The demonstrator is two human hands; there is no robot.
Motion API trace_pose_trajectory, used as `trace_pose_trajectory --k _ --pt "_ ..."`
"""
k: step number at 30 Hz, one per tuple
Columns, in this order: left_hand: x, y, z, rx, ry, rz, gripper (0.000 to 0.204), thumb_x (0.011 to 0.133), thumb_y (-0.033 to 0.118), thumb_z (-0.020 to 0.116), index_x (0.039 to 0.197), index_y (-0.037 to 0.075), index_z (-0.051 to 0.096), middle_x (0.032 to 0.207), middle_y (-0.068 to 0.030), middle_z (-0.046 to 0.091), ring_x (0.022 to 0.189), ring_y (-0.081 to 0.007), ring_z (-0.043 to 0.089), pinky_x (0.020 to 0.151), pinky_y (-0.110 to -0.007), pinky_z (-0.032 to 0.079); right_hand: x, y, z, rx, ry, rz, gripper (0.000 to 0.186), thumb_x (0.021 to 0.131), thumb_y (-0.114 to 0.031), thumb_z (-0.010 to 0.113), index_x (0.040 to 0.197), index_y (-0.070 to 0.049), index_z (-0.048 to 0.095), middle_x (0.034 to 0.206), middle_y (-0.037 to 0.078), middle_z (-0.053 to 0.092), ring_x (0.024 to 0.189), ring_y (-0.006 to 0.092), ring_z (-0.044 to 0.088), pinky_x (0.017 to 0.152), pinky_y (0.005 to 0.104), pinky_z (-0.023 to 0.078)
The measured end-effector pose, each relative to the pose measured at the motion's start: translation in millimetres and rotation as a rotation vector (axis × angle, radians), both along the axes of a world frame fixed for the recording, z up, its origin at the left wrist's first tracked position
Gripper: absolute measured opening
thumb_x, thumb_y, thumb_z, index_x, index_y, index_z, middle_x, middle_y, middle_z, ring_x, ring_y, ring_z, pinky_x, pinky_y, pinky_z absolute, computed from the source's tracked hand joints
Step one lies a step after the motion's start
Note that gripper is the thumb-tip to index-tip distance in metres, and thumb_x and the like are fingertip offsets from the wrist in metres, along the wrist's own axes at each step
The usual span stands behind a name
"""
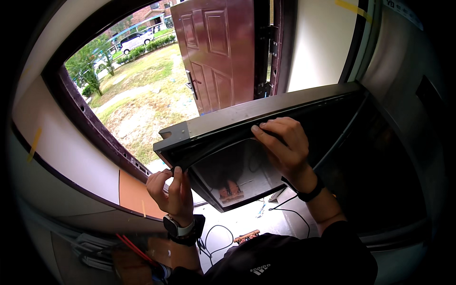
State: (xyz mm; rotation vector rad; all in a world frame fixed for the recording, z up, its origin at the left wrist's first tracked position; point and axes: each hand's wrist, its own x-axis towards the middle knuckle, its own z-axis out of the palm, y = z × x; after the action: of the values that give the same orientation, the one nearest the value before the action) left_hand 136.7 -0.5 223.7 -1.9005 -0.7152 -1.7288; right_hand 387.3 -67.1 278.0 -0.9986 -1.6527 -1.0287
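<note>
A dark strip point(216, 146) lines the metal-edged, glass-windowed panel point(237, 171). The left hand point(172, 192) rises to its left corner, fingers curled; the right hand point(285, 145) arches leftward, fingertips against it. Whether either grips, I cannot tell.

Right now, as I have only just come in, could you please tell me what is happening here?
A person has both hands at a metal-framed panel with a glass pane. The left hand is at its near-left corner; the right hand has its fingertips at the dark inner edge, farther along. Whether they grip or only press is hard to tell. Beyond, a brown door stands open onto grass.
</note>
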Motion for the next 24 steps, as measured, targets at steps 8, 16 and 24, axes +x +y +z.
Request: trace_pose_trajectory --k 8,16,24 --pt "3.1 0.9 1.2 0.019 0.008 -0.004 0.027 0.076 -0.001 0.077 0.1 0.007 0.067 0.096 -0.0083 0.052 0.087 -0.0244 0.056 0.075 -0.038 0.047 -6.6 -10.0 10.1 -0.11 0.036 -0.017 0.026 0.07 -0.014 0.081 0.093 -0.008 0.069 0.09 0.005 0.061 0.085 0.0234 0.062 0.074 0.0345 0.05" --pt "2.3 -1.1 2.7 0.032 0.008 -0.041 0.027 0.073 -0.005 0.075 0.098 0.003 0.067 0.095 -0.0089 0.052 0.086 -0.0257 0.056 0.074 -0.039 0.047 -4.5 -11.2 54.9 -0.302 0.078 0.172 0.023 0.072 -0.017 0.08 0.09 -0.008 0.069 0.093 0.005 0.062 0.086 0.023 0.062 0.075 0.0329 0.051" --pt "4.4 -0.5 1.8 0.061 0.02 -0.021 0.029 0.07 -0.004 0.077 0.096 0.006 0.068 0.096 -0.008 0.052 0.088 -0.0246 0.055 0.077 -0.039 0.049 -14.7 -10.3 59.0 -0.358 -0.131 0.146 0.021 0.069 -0.013 0.08 0.085 -0.009 0.068 0.089 0.003 0.061 0.082 0.0211 0.062 0.071 0.0321 0.051"
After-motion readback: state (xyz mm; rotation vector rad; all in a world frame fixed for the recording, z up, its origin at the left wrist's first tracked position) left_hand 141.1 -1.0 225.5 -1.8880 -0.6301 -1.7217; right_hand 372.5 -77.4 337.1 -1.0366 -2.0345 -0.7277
